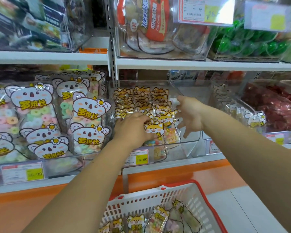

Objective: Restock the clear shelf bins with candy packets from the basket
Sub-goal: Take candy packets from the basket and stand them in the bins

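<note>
A clear shelf bin [190,140] on the middle shelf holds rows of fox-faced candy packets [141,98]. My left hand [133,127] rests over the bin's front left and grips the front fox packet [155,129] there. My right hand [189,113] hovers over the bin's right side with fingers spread and nothing in it. Below, a white basket with a red rim [207,199] holds several more fox candy packets [158,219].
Left of the bin stand koala-faced ring candy packets [87,113] in another clear bin. A bin to the right [252,115] holds a few packets, and red sweets [279,111] lie beyond. Price tags [139,158] hang on the orange shelf front. The upper shelf [175,63] carries more bins.
</note>
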`<state>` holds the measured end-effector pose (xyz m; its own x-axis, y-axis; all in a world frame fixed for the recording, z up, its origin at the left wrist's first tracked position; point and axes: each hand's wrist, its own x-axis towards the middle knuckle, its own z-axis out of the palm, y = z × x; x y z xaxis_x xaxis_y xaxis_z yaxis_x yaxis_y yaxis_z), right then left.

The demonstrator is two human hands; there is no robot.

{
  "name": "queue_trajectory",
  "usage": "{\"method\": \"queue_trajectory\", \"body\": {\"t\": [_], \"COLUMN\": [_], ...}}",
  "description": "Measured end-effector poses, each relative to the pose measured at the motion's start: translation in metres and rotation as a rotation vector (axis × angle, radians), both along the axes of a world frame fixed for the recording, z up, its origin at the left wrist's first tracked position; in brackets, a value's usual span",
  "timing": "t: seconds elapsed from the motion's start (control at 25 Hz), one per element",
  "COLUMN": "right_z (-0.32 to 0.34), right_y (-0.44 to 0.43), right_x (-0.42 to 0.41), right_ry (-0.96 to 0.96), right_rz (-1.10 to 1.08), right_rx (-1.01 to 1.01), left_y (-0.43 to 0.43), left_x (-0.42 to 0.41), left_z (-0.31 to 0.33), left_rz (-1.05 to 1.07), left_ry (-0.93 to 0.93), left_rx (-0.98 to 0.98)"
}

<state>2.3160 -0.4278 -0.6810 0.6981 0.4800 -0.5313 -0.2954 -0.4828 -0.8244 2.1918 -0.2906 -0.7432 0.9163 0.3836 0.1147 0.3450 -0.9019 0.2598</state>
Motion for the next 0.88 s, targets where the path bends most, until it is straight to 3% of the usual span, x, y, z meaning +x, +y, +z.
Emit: {"method": "queue_trajectory", "body": {"t": [0.2, 0.52, 0.76, 0.88], "right_z": [-0.014, -0.027, 0.003, -0.013], "right_y": [0.006, 0.005, -0.054, -0.091], "right_x": [0.001, 0.003, -0.055, -0.095], "right_ry": [0.047, -0.079, -0.296, -0.281], "right_rz": [-0.043, -0.039, -0.022, -0.023], "right_rx": [0.067, 0.089, 0.316, 0.381], "left_y": [0.003, -0.003, -0.034, -0.068], "left_x": [0.002, 0.000, -0.033, -0.081], "left_z": [-0.003, 0.003, 0.024, 0.012], "left_rz": [-0.004, 0.020, -0.078, -0.213], "left_ry": [0.000, -0.043, -0.417, -0.609], "left_rx": [-0.001, -0.011, 0.073, 0.064]}}
